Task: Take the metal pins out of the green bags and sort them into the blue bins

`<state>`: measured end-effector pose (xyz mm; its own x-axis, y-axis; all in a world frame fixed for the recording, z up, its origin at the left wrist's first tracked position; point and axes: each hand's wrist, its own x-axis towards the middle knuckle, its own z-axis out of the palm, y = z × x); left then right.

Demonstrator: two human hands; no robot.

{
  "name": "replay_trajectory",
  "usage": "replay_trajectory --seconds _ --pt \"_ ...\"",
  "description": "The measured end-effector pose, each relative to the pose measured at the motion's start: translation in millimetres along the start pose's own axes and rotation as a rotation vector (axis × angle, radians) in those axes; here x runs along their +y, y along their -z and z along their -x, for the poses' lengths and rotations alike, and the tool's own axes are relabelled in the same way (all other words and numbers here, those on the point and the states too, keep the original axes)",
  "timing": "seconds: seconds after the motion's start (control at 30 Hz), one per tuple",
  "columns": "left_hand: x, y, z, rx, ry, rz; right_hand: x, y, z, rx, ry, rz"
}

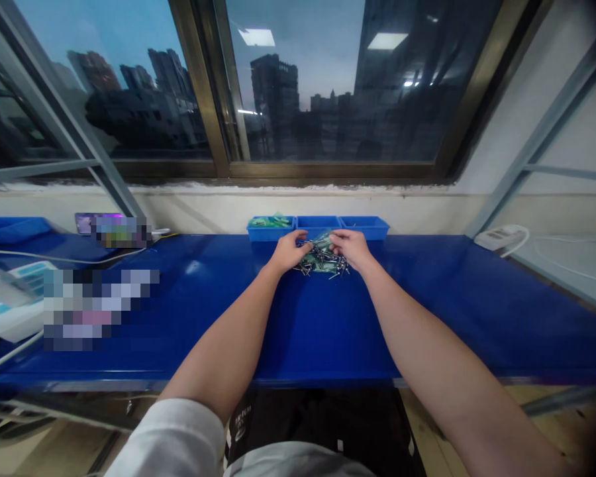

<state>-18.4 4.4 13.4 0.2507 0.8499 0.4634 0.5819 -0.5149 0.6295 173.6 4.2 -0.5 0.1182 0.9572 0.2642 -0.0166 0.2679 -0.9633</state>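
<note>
A pile of small shiny metal pieces, thin like screws or rivets, lies on the blue table beneath both my hands. In and over the pile is a thin greenish clear plastic bag. At the pile's left side is my left hand, its thumb and forefinger apart and its other fingers partly hidden. My right hand is at the right side, fingertips closed on the bag's edge. Just behind my hands stand joined blue bins; the left bin holds green plastic bags, and little shows inside the middle bin and right bin.
The blue table runs under a window. At left are a white scale-like device, a blurred-out patch, a lit phone-like screen and another blue tray. A white power strip with a cable sits at right. Grey metal struts rise at both sides.
</note>
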Motion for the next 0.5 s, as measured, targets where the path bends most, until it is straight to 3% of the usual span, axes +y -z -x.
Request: replay_trajectory --seconds 0.27,0.5 --pt "-1.1 -5.9 -0.3 0.018 -0.103 0.099 -3.9 -7.7 5.2 -0.093 0.074 -0.177" --pt "2.2 -6.6 -3.1 0.026 -0.104 0.194 -11.3 -13.1 10.3 -0.088 -0.063 -0.11"
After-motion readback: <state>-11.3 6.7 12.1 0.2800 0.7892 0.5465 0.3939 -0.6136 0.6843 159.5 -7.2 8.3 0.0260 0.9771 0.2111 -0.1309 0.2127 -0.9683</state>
